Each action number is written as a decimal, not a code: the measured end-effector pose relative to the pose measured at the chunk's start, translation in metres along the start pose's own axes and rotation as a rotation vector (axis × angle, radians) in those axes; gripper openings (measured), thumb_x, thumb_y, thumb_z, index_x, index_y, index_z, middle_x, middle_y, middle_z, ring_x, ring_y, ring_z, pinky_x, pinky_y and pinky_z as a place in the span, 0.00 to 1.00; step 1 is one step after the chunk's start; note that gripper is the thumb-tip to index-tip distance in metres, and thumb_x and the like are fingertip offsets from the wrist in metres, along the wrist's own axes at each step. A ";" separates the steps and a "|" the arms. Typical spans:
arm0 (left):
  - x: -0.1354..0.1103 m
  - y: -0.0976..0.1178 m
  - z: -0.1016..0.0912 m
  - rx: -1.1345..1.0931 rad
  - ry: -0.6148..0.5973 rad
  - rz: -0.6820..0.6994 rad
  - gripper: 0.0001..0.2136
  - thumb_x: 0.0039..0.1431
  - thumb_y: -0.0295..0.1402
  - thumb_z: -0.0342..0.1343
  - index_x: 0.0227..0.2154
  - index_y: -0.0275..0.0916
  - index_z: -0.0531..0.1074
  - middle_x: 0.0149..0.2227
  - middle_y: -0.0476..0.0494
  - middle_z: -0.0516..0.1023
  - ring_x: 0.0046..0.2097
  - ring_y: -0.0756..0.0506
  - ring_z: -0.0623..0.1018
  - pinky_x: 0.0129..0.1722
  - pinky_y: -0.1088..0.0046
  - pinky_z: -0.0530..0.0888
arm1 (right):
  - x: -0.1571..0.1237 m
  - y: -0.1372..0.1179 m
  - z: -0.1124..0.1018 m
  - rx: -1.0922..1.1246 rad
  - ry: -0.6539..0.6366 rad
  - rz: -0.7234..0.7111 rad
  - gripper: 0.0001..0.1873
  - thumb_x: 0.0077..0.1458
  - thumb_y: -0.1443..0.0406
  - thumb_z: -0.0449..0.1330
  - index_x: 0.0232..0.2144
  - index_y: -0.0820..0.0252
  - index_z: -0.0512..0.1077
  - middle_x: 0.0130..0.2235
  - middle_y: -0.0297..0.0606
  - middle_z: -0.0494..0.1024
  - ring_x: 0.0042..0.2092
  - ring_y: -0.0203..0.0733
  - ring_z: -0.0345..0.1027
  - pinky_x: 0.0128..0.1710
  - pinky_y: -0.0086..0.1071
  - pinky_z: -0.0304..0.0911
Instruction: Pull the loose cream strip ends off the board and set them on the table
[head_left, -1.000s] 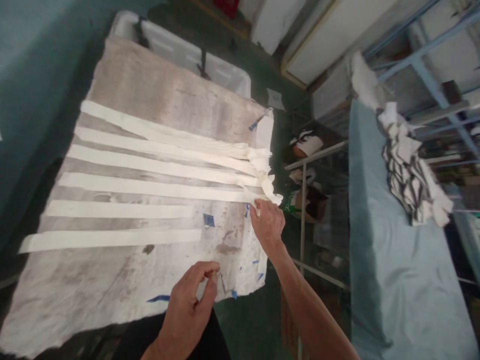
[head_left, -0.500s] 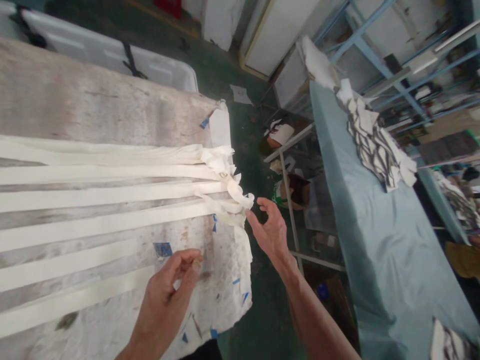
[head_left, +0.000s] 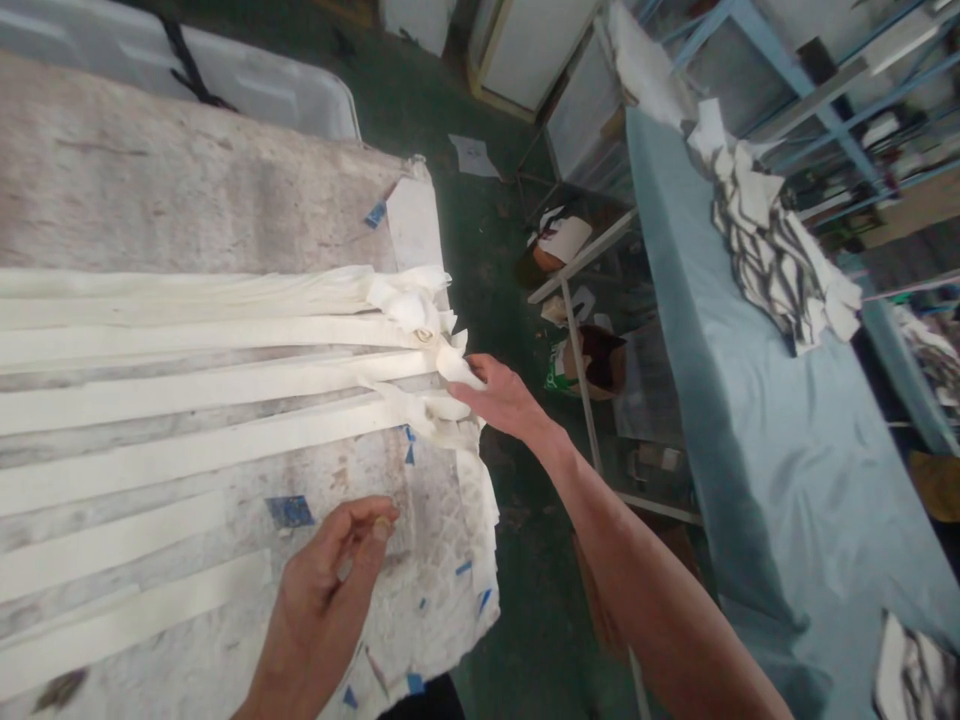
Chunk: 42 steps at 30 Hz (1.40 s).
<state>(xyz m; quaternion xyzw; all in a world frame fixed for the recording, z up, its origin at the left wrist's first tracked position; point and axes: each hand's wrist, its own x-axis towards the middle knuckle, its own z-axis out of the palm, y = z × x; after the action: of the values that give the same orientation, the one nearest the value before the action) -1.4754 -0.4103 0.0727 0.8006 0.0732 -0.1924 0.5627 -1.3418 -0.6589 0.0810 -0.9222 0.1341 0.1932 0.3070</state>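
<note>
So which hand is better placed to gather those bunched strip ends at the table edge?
Probably the right hand: it touches the bunched strip ends. The left hand hovers pinched over the stained cloth, apart from them.

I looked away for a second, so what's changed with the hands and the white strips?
The right hand lifted open off the bunched strip ends half a second ago and has now come back to touch them; whether it grips is unclear. The left hand stays pinched above the stained table cover near the blue tape patch. The white strips lie as before.
</note>
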 end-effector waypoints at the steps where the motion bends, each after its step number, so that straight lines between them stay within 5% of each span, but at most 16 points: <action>1: 0.001 0.003 0.001 0.003 0.001 0.005 0.18 0.64 0.52 0.55 0.42 0.42 0.78 0.40 0.44 0.86 0.41 0.42 0.85 0.44 0.67 0.82 | 0.003 0.000 -0.004 -0.018 -0.051 0.012 0.18 0.58 0.56 0.62 0.47 0.59 0.76 0.43 0.38 0.82 0.45 0.44 0.75 0.43 0.32 0.66; 5: 0.004 0.010 0.004 0.024 -0.013 0.032 0.18 0.64 0.52 0.54 0.41 0.43 0.78 0.39 0.44 0.86 0.40 0.42 0.85 0.42 0.67 0.82 | 0.015 0.006 -0.021 -0.083 -0.134 0.024 0.10 0.58 0.60 0.58 0.30 0.60 0.74 0.30 0.32 0.75 0.34 0.38 0.70 0.29 0.27 0.56; 12: 0.002 0.009 0.013 0.037 -0.029 0.047 0.18 0.65 0.51 0.54 0.41 0.43 0.78 0.39 0.45 0.86 0.40 0.43 0.85 0.42 0.68 0.81 | 0.032 0.018 -0.045 -0.185 -0.183 -0.172 0.05 0.57 0.66 0.59 0.35 0.61 0.75 0.32 0.33 0.77 0.35 0.37 0.70 0.31 0.26 0.57; 19: 0.003 0.015 0.021 0.009 -0.057 0.059 0.16 0.66 0.48 0.54 0.41 0.43 0.78 0.39 0.45 0.85 0.40 0.44 0.85 0.42 0.70 0.81 | 0.037 0.009 -0.066 -0.233 -0.200 -0.162 0.07 0.61 0.64 0.59 0.35 0.60 0.76 0.31 0.35 0.79 0.34 0.38 0.72 0.31 0.27 0.58; 27: 0.003 0.017 0.012 0.069 -0.062 0.133 0.15 0.68 0.46 0.53 0.42 0.43 0.78 0.40 0.45 0.86 0.41 0.45 0.85 0.44 0.71 0.81 | 0.036 -0.003 -0.080 -0.560 -0.141 -0.250 0.11 0.63 0.58 0.60 0.41 0.57 0.79 0.40 0.41 0.82 0.40 0.46 0.75 0.34 0.32 0.58; 31: 0.007 0.027 0.003 0.132 -0.010 0.238 0.12 0.69 0.43 0.53 0.42 0.44 0.78 0.39 0.48 0.86 0.40 0.46 0.85 0.41 0.74 0.81 | 0.025 -0.016 -0.087 -0.512 -0.217 -0.237 0.13 0.64 0.56 0.58 0.41 0.57 0.77 0.37 0.38 0.82 0.38 0.43 0.75 0.32 0.30 0.56; 36: 0.037 0.057 -0.023 0.284 0.165 0.345 0.10 0.67 0.43 0.54 0.42 0.45 0.77 0.37 0.51 0.84 0.36 0.46 0.83 0.40 0.72 0.81 | 0.012 -0.024 -0.081 -0.544 -0.208 -0.188 0.15 0.66 0.56 0.56 0.44 0.58 0.76 0.41 0.41 0.83 0.41 0.45 0.77 0.33 0.31 0.55; 42: 0.109 0.083 -0.046 0.545 0.296 0.441 0.13 0.64 0.41 0.55 0.46 0.41 0.74 0.41 0.42 0.82 0.43 0.38 0.81 0.47 0.59 0.79 | 0.011 -0.008 -0.062 -0.504 -0.210 -0.115 0.17 0.67 0.54 0.55 0.44 0.59 0.75 0.44 0.45 0.83 0.46 0.52 0.78 0.37 0.34 0.60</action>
<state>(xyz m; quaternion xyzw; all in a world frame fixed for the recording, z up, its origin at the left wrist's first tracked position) -1.3378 -0.4081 0.1157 0.9365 -0.0745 0.0386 0.3404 -1.3121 -0.6926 0.1263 -0.9506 -0.0031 0.2971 0.0903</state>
